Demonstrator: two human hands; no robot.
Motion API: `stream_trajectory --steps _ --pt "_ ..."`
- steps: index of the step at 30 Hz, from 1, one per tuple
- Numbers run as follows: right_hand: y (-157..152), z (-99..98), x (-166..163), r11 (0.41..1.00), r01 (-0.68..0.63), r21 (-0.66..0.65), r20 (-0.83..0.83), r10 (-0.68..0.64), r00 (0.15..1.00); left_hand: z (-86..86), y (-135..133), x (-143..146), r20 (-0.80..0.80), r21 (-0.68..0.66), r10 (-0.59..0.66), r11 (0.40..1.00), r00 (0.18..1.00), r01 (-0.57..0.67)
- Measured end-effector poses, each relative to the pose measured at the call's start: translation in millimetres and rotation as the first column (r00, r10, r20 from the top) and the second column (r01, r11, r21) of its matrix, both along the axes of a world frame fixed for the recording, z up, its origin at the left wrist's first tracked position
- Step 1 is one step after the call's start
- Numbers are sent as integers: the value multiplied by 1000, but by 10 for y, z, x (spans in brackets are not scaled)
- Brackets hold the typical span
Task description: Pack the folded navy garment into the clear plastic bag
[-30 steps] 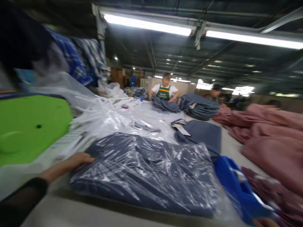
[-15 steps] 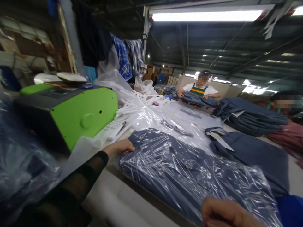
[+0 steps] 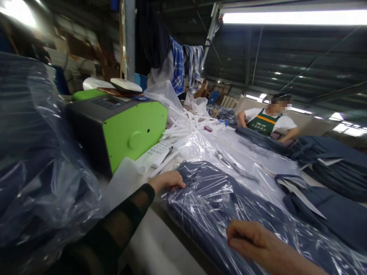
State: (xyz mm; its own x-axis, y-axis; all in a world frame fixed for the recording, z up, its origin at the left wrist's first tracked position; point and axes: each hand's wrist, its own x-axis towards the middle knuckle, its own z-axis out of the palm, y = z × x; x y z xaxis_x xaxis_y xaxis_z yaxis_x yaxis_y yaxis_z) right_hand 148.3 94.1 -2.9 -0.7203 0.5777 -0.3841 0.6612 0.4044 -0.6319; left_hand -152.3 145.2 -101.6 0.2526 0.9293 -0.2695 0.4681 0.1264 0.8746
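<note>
A folded dark blue garment sealed in a clear plastic bag (image 3: pixel 229 202) lies on the table in front of me. My left hand (image 3: pixel 168 180), in a sheer black sleeve, grips the bag's left corner. Nearer to me, my right hand (image 3: pixel 255 242) rests on top of the bag with its fingers curled over the plastic. I cannot tell whether it grips the film.
A green and grey machine (image 3: pixel 123 130) stands at the left, with white plastic strips (image 3: pixel 183 124) behind it. A tall stack of bagged garments (image 3: pixel 34 160) fills the near left. Loose blue garments (image 3: pixel 323 206) lie at the right. A person in a green apron (image 3: pixel 266 122) works at the far end.
The view has swung left, bringing the green machine and the bagged stack into sight. My right hand has come onto the bag. My left hand stays on its corner.
</note>
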Motion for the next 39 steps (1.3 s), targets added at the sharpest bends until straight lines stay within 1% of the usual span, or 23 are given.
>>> stream_trajectory --steps 3,7,13,16,18,22,26,28,30,32,33,34,35,37,38,39 --pt "217 -81 -246 986 -66 151 45 60 997 -25 23 -5 0 -22 4 1000 1000 -4" --pt "451 -151 -551 953 -123 278 90 101 991 -8 22 1 8 -27 13 1000 1000 -12" --pt "677 -259 -964 924 -173 340 155 126 980 87 -27 10 -32 -31 28 999 999 -29" --pt "796 -367 -1102 913 -183 365 170 128 977 112 -29 18 -84 -43 31 998 996 -35" --pt "866 -432 -1156 915 -181 360 176 124 977 119 -19 28 -132 -50 36 998 991 -43" --pt "949 -482 -1201 936 -114 333 182 55 982 133 -6 52 -204 -60 49 996 978 -62" --pt "1011 -521 -1212 947 26 319 178 -86 980 157 -16 69 -219 -79 52 994 974 -71" --pt "1062 -580 -1208 956 94 276 188 -150 971 166 -22 76 -223 -82 60 993 973 -80" --pt "1132 -648 -1187 966 133 223 203 -179 963 170 -24 82 -228 -80 68 993 971 -89" --pt "1204 -688 -1141 960 155 234 194 -202 960 169 -22 86 -233 -75 70 993 970 -90" --pt "1230 -688 -1107 946 168 278 176 -222 959 167 -20 86 -235 -73 70 993 970 -89" --pt "1241 -674 -1069 920 187 345 149 -250 957 163 -18 85 -236 -69 70 994 969 -88" --pt "1229 -651 -1029 880 210 426 112 -282 953 158 -16 83 -234 -64 71 994 970 -88" --pt "1113 -607 -964 773 256 580 22 -329 944 140 -12 74 -220 -53 75 995 973 -89" --pt "1006 -606 -948 723 268 636 -22 -330 944 128 -10 69 -206 -48 78 995 975 -89" --pt "869 -633 -946 685 268 677 -61 -311 948 113 -7 64 -192 -45 79 995 978 -89"
